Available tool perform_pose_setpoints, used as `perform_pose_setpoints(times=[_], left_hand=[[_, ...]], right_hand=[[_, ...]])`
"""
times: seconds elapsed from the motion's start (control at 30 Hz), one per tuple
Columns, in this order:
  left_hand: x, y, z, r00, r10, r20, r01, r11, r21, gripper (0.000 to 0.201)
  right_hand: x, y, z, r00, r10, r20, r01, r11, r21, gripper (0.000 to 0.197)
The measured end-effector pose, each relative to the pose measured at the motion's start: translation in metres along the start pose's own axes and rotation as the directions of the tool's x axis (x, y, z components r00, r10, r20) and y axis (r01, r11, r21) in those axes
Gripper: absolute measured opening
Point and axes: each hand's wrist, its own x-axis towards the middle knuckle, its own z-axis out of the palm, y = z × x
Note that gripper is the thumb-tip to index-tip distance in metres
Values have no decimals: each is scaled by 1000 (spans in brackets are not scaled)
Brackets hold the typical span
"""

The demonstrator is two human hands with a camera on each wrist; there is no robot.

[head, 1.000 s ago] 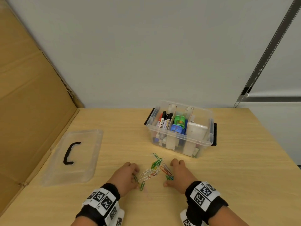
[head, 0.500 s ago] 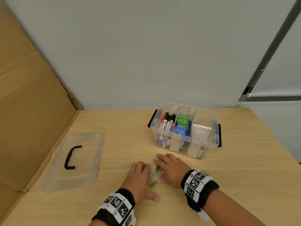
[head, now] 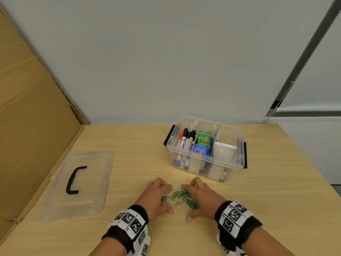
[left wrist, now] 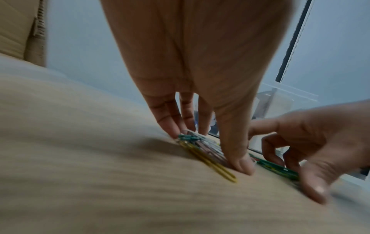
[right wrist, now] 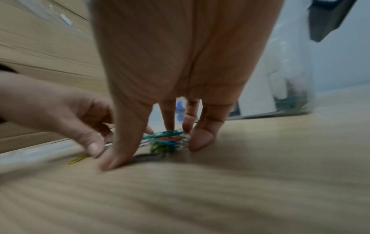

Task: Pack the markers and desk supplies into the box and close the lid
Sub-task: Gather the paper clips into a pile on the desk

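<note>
A pile of coloured paper clips (head: 178,198) lies on the wooden table, in front of the clear plastic box (head: 238,163). My left hand (head: 158,194) and right hand (head: 199,196) flank the pile, fingertips down on the table and touching the clips. In the left wrist view the left hand (left wrist: 210,148) has straight fingers against the clips (left wrist: 200,145). A yellow clip (left wrist: 212,164) sticks out by the thumb. The right hand (right wrist: 158,150) stands cupped over the pile (right wrist: 166,140). The box holds markers (head: 186,141), green and blue items (head: 203,145) and a white item (head: 224,151).
The clear lid (head: 88,196) with a black handle (head: 73,180) lies flat at the left of the table. A cardboard panel (head: 33,126) stands along the left edge. A grey wall is behind the box. The table's right edge runs close to the box.
The scattered clips have been swept into one tight pile. Both hands came together over them and now sit slightly apart, with the pile between them.
</note>
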Motion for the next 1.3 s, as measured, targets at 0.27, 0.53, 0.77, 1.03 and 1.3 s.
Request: perform_pose_setpoints(times=[0.27, 0.53, 0.77, 1.03, 1.3], left_hand=[[6, 13, -6, 998, 45, -47, -39, 990, 133, 32], [2, 11, -8, 998, 48, -47, -36, 971, 237, 28], [-13, -1, -19, 962, -41, -269, -8, 984, -180, 20], [-23, 2, -45, 907, -62, -417, -100, 930, -354, 21], [-22, 8, -49, 885, -51, -462, -140, 918, -370, 21]], right_hand=[[10, -34, 19, 984, 16, -178, -28, 997, -68, 31], [6, -23, 15, 957, 102, -273, -106, 994, -3, 21], [-15, -8, -5, 939, 198, -280, -46, 883, 468, 23], [-66, -27, -86, 859, 165, -485, 226, 727, 648, 10], [-47, 19, -132, 631, 185, -753, 35, 963, 266, 18]])
